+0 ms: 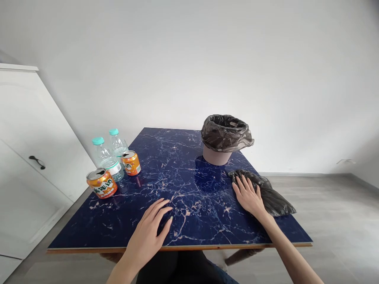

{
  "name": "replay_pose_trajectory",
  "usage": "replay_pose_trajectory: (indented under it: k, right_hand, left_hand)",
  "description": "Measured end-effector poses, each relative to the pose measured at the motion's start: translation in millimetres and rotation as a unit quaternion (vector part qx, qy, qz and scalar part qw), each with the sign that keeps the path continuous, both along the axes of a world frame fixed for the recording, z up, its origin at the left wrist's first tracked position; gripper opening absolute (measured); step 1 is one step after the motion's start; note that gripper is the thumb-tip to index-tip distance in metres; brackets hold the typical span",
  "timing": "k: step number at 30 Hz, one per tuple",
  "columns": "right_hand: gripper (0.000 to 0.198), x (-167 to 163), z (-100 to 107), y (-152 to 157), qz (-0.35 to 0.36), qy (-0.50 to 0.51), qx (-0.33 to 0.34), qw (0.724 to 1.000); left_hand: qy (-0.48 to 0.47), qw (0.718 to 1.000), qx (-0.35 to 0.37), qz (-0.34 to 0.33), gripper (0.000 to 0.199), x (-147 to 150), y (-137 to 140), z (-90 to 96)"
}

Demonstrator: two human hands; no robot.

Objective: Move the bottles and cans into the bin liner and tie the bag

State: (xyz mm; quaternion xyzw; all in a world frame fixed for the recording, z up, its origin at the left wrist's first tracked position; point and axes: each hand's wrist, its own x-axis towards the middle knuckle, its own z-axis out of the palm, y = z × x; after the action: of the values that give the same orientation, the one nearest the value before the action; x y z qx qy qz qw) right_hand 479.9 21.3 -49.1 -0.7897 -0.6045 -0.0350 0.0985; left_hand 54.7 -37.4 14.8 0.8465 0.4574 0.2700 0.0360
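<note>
My left hand [152, 227] is open, fingers apart and slightly bent, by the front edge of the blue marbled table [195, 215]. Nothing is in it. On the right side, my right hand [248, 194] lies with fingers stretched out on a crumpled black plastic bag [275, 199]. Behind that bag stands a small trash bin [216, 156], lined with a dark bin bag [223, 140] folded over its rim. At the left stand two orange soda cans, a nearer can [102, 184] and a farther can [131, 163], both with opened tops.
Two clear plastic bottles with teal caps, a nearer bottle [105, 156] and a farther bottle [117, 142], stand behind the cans near the table's left edge. A white cabinet [35, 118] is to the left. A white wall [189, 67] rises behind the table.
</note>
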Motion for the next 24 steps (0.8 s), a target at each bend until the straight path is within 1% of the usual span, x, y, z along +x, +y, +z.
replay_pose_trajectory:
  k: [3,9,16,24]
  right_hand:
    - [0.073,7,-2,1,-0.021,0.004,-0.007,1.0]
    - [0.079,6,-4,3,-0.037,0.012,-0.013,0.999]
    - [0.079,1,1,1,-0.038,0.019,-0.014,0.999]
    - [0.078,-10,6,0,-0.014,0.031,-0.004,0.999]
  left_hand:
    - [0.006,1.0,-0.011,0.01,0.032,1,1,-2.1]
    - [-0.003,1.0,-0.008,0.013,0.032,1,2,-4.7]
    - [0.004,1.0,-0.008,0.011,0.032,2,2,-5.1]
    - [0.006,1.0,-0.006,0.002,0.031,4,6,-2.5]
